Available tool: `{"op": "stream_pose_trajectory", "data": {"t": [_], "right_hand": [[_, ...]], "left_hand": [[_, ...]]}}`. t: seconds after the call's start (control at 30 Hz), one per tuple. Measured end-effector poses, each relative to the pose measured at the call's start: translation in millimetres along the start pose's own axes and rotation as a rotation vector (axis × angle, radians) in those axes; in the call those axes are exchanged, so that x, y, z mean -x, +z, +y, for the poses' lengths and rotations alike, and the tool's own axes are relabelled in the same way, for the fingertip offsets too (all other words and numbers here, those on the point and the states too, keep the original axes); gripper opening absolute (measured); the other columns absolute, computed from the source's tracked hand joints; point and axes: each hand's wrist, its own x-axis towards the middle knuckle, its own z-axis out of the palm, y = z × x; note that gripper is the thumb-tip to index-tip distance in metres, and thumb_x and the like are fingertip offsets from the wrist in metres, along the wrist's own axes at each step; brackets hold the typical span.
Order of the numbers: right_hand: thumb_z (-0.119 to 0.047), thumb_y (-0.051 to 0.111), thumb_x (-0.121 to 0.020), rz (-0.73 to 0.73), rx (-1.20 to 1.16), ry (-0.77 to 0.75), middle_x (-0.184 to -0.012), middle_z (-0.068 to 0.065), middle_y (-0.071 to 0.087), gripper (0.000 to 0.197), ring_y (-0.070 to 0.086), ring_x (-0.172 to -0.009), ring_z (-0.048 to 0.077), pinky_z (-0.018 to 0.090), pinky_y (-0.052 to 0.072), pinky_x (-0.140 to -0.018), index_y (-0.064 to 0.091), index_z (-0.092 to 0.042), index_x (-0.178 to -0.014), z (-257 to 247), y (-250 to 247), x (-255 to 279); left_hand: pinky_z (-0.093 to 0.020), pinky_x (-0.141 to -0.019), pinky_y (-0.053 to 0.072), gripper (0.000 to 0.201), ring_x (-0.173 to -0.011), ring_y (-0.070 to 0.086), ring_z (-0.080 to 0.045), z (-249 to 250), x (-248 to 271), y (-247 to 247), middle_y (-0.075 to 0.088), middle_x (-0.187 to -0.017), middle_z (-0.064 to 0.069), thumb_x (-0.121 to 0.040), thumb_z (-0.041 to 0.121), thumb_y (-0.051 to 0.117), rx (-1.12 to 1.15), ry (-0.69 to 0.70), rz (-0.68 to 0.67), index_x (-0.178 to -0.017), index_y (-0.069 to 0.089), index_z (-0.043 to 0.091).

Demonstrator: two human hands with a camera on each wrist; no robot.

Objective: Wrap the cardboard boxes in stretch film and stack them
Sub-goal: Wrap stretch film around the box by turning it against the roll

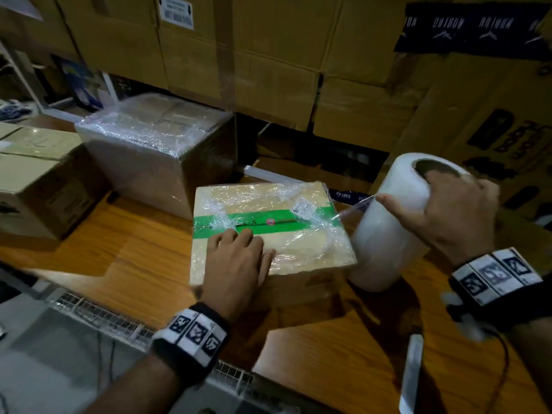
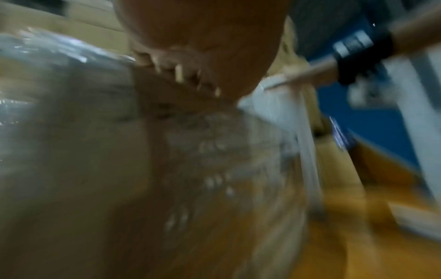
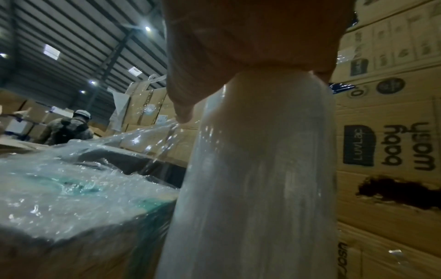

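A small cardboard box [image 1: 298,243] with a green tape band sits mid-table, its top partly covered in crinkled stretch film [image 1: 325,225]. My left hand [image 1: 239,252] lies flat on the box top near its front left, fingers straight, pressing it down. My right hand [image 1: 448,204] grips the top end of a white stretch film roll [image 1: 388,234], fingers hooked into its core, thumb on the side. The roll stands just right of the box [image 3: 59,198], and a strand of film [image 3: 143,136] runs from the roll [image 3: 257,169] to the box. The left wrist view is blurred.
A larger box fully wrapped in film [image 1: 155,144] stands behind left, an unwrapped carton [image 1: 35,180] at far left. Tall cartons [image 1: 268,55] wall the back and right. The wooden table [image 1: 119,258] has a white object [image 1: 412,375] near its front edge. A person [image 3: 69,128] is far off.
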Motion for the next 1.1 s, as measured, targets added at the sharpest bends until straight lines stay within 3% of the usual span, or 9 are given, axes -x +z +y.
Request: {"op": "stream_pose_trajectory", "data": {"t": [0.1,0.23,0.33,0.47,0.63,0.73,0.83,1.0,1.1], "right_hand": [[-0.093,0.035,-0.081,-0.016,0.029,-0.002,-0.122,0.014,0.071,0.096,0.064,-0.112,0.035,0.050,0.038,-0.100,0.063,-0.018,-0.134,3,2,-2],[-0.092,0.038,-0.081,-0.076,-0.051,-0.055,-0.125,0.015,0.069,0.097,0.063,-0.114,0.036,0.052,0.040,-0.105,0.059,-0.014,-0.134,9,3,-3],[-0.083,0.046,-0.082,-0.143,-0.182,-0.145,-0.125,0.016,0.067,0.089,0.060,-0.115,0.036,0.052,0.044,-0.102,0.057,-0.010,-0.133,23,-3,0],[-0.073,0.044,-0.091,-0.161,-0.202,-0.251,-0.116,0.014,0.067,0.076,0.062,-0.105,0.031,0.045,0.048,-0.089,0.057,-0.010,-0.132,34,-7,8],[-0.086,0.032,-0.091,-0.083,-0.022,-0.197,-0.079,0.007,0.062,0.075,0.055,-0.070,0.026,0.040,0.049,-0.071,0.060,-0.016,-0.094,17,-9,3],[-0.091,0.035,-0.085,-0.067,0.011,-0.079,-0.087,0.016,0.070,0.093,0.064,-0.076,0.032,0.041,0.053,-0.071,0.069,-0.006,-0.103,0,-7,2],[-0.089,0.040,-0.084,-0.127,0.036,-0.027,-0.102,0.019,0.072,0.094,0.067,-0.091,0.035,0.043,0.055,-0.081,0.064,-0.004,-0.117,-9,-7,7],[-0.059,0.058,-0.091,-0.197,-0.116,-0.110,-0.121,0.020,0.067,0.072,0.061,-0.110,0.038,0.048,0.048,-0.099,0.051,-0.004,-0.138,1,-16,10],[-0.052,0.048,-0.090,-0.260,-0.128,-0.136,-0.121,0.020,0.065,0.070,0.058,-0.109,0.038,0.049,0.045,-0.100,0.048,-0.003,-0.140,4,-23,7]], "left_hand": [[-0.040,-0.076,0.049,0.022,-0.090,0.060,-0.026,22,-7,7,0.065,-0.102,-0.006,-0.089,0.027,0.074,0.166,0.010,0.037,-0.107,0.070,0.016],[-0.040,-0.092,0.049,0.046,-0.112,0.057,-0.024,44,-2,16,0.061,-0.131,-0.007,-0.104,0.040,0.041,0.180,0.077,-0.090,-0.138,0.061,0.017],[-0.042,-0.093,0.048,0.055,-0.114,0.053,-0.023,43,-1,24,0.061,-0.129,-0.007,-0.107,0.050,0.031,0.096,0.090,-0.159,-0.140,0.059,0.016],[-0.039,-0.093,0.040,0.059,-0.115,0.052,-0.021,21,8,25,0.061,-0.131,-0.002,-0.108,0.055,0.027,0.089,0.234,-0.199,-0.144,0.057,0.018],[-0.041,-0.095,0.045,0.058,-0.118,0.055,-0.022,-18,11,14,0.061,-0.137,0.001,-0.109,0.057,0.031,0.116,0.391,-0.198,-0.147,0.055,0.021],[-0.045,-0.098,0.041,0.067,-0.115,0.057,-0.024,-2,3,0,0.064,-0.125,-0.001,-0.104,0.070,0.027,0.021,0.261,-0.247,-0.130,0.065,0.021],[-0.048,-0.101,0.039,0.084,-0.112,0.051,-0.028,50,-9,-19,0.057,-0.118,-0.010,-0.097,0.082,0.017,-0.130,0.041,-0.391,-0.114,0.061,0.013],[-0.050,-0.111,0.039,0.104,-0.133,0.041,-0.037,97,-16,-13,0.040,-0.145,-0.023,-0.091,0.084,0.024,-0.167,-0.159,-0.472,-0.149,0.035,-0.001],[-0.055,-0.118,0.030,0.118,-0.139,0.034,-0.039,102,-14,1,0.032,-0.151,-0.023,-0.086,0.090,0.029,-0.169,-0.165,-0.520,-0.160,0.010,0.000]]}}
